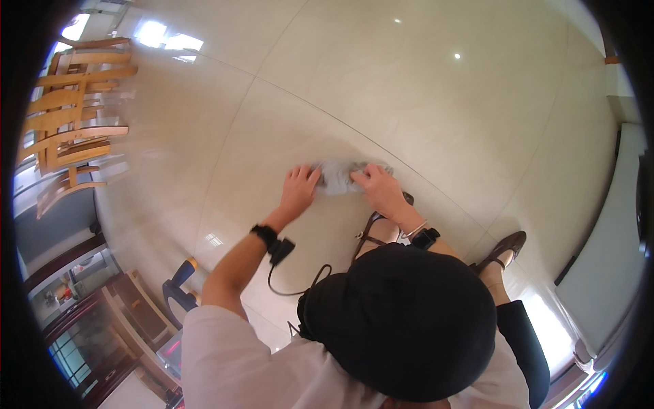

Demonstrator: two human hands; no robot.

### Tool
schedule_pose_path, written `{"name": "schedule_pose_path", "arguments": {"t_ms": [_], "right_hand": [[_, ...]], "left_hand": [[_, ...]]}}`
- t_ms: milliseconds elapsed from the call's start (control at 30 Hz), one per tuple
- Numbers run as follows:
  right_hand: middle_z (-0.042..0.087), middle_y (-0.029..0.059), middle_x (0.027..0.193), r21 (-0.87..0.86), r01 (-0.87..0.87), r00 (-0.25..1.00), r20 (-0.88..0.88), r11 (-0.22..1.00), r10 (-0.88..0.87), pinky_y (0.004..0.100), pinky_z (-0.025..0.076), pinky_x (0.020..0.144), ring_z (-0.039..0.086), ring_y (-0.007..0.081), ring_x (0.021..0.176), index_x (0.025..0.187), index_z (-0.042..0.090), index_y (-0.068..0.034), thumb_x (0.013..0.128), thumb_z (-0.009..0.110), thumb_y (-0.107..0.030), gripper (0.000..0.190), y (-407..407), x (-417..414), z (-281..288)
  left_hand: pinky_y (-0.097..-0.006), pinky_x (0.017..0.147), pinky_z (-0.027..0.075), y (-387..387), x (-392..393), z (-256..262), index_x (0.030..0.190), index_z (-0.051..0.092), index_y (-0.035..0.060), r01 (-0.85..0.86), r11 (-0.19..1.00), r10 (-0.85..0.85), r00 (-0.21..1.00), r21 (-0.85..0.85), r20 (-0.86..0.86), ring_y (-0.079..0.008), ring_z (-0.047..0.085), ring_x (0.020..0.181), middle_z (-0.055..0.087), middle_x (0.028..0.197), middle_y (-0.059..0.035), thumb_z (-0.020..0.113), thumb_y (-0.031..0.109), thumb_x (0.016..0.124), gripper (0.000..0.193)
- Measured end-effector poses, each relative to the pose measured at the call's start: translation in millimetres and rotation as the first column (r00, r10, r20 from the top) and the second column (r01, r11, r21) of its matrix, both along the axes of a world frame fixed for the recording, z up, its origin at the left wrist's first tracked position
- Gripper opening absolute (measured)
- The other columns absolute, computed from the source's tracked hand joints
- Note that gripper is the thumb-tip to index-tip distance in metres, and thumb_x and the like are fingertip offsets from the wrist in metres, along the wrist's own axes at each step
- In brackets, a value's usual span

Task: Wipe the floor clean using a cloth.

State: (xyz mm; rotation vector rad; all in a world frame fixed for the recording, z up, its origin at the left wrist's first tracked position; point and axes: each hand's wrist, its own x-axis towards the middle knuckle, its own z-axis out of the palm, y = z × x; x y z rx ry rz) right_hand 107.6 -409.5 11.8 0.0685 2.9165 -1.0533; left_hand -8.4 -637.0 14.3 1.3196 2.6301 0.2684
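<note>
Between my hands, low over the tiled floor (286, 117), is a crumpled light-grey piece of thin material (335, 178). It is blurred, so I cannot tell whether it is cloth or plastic. My left hand (300, 188) grips its left end, fingers curled over the edge. At the other end, my right hand (379, 188) pinches the material, and a little of it shows past the knuckles. A black strap with a small box (276, 246) is on my left wrist, with a cable running from it. My right wrist bears a bangle and a black band (425, 238).
One brown shoe (375, 220) is close below my right hand; another brown shoe (508, 245) is farther right. Wooden chairs (76, 102) line the far left. A blue-and-yellow object (179, 286) stands at lower left, near a brown cabinet (138, 307). A pale grey panel (603, 245) borders the right.
</note>
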Motion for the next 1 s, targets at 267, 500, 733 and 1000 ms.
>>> {"name": "schedule_pose_path", "arguments": {"t_ms": [267,500,733,1000], "right_hand": [[0.051,0.0090,0.096,-0.070,-0.055,0.998,-0.024,0.996,0.053,0.0377,0.050,0.076,0.055,0.0272,0.092,0.111,0.063,-0.019,0.069,0.060,-0.003,0.045,13.1,-12.1,9.2],[0.051,0.0076,0.102,0.099,0.487,0.864,-0.204,0.868,-0.461,0.0377,0.049,0.080,0.055,0.0259,0.093,0.121,0.059,-0.017,0.068,0.063,0.004,0.057,151.2,13.2,20.6],[0.046,0.0204,0.113,0.222,0.712,0.691,-0.058,0.666,-0.720,0.0447,0.046,0.087,0.051,0.0374,0.103,0.136,0.041,-0.007,0.075,0.063,-0.009,0.064,140.6,41.0,-32.4],[0.048,0.0200,0.111,0.035,0.286,0.956,-0.084,0.958,-0.282,0.0439,0.047,0.085,0.052,0.0371,0.101,0.133,0.044,-0.007,0.079,0.058,-0.007,0.056,31.7,-110.8,-22.0]], "left_hand": [[-0.0432,0.077,0.044,2.7,10.7,13.9,0.102,0.055,0.0065,-0.118,0.983,0.100,0.987,0.138,0.129,-0.0319,0.051,0.092,0.050,0.093,-0.0124,0.060,0.000,0.066,0.036],[-0.0407,0.074,0.042,217.3,-42.8,18.4,0.097,0.060,0.0117,0.118,0.789,-0.081,0.993,0.603,-0.088,-0.0298,0.053,0.088,0.050,0.087,-0.0092,0.058,0.007,0.073,0.024],[-0.0402,0.078,0.042,295.2,-22.6,-34.8,0.098,0.060,0.0141,0.375,0.852,-0.318,0.925,0.364,-0.207,-0.0246,0.052,0.097,0.054,0.095,-0.0056,0.056,0.016,0.079,0.020],[-0.0384,0.078,0.046,159.0,-187.6,-15.2,0.095,0.067,0.0111,-0.347,0.902,0.257,0.909,0.256,0.328,-0.0279,0.057,0.094,0.061,0.095,-0.0078,0.055,0.014,0.081,0.019]]}}
